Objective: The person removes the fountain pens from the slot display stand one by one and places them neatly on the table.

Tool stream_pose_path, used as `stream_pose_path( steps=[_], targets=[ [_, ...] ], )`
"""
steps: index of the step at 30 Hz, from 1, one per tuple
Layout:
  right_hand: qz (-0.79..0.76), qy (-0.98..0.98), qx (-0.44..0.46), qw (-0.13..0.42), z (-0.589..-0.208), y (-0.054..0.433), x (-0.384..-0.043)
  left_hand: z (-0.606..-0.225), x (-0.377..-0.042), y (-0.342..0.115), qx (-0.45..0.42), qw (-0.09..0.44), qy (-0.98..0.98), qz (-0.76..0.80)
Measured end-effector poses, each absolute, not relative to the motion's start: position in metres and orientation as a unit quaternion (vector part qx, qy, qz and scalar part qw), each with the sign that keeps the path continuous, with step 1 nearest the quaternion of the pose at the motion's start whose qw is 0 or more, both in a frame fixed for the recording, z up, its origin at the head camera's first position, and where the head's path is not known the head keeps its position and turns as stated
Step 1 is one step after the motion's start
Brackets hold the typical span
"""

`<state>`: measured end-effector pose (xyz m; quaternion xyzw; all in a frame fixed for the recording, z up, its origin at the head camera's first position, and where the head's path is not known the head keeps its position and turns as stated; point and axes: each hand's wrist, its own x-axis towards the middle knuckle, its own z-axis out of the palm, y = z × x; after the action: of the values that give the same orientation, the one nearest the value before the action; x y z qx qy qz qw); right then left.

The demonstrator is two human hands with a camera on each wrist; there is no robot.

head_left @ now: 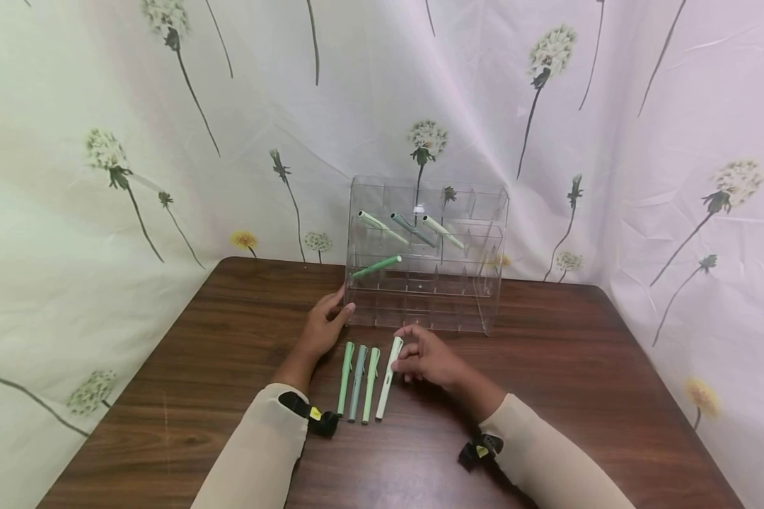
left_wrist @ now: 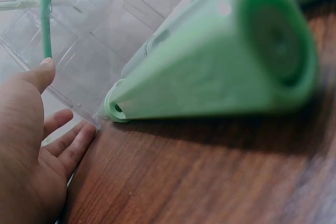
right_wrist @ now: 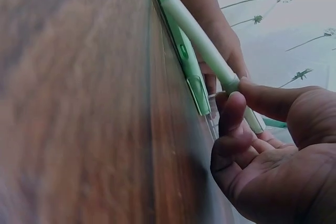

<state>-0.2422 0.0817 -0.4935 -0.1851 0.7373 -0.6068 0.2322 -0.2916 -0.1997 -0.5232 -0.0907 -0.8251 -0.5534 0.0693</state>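
My right hand (head_left: 429,358) pinches a pale whitish-green pen (head_left: 390,378) between thumb and fingertips near its clip end. In the right wrist view this pen (right_wrist: 202,40) is tilted up off the table beside a green pen (right_wrist: 181,45). To its left, a green pen (head_left: 345,378), a grey-blue pen (head_left: 358,384) and a light green pen (head_left: 371,385) lie side by side. My left hand (head_left: 323,324) touches the lower left corner of a clear plastic rack (head_left: 420,285), thumb at the front, fingers extended along its side.
Higher in the rack, a pale green pen (head_left: 374,223), a grey-blue pen (head_left: 412,229) and a cream pen (head_left: 443,232) lean in a row. Below them sits a bright green pen (head_left: 377,266). Behind the wooden table (head_left: 547,396) hangs a flower-printed cloth (head_left: 369,106).
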Motion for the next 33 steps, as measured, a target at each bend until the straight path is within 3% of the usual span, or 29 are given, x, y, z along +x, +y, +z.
stream_pose_path(
  steps=[33],
  targets=[
    [-0.564,0.765,-0.219,0.221,-0.507,0.077,-0.244,-0.522,-0.290,-0.199,-0.081,0.064,-0.824,-0.557]
  ],
)
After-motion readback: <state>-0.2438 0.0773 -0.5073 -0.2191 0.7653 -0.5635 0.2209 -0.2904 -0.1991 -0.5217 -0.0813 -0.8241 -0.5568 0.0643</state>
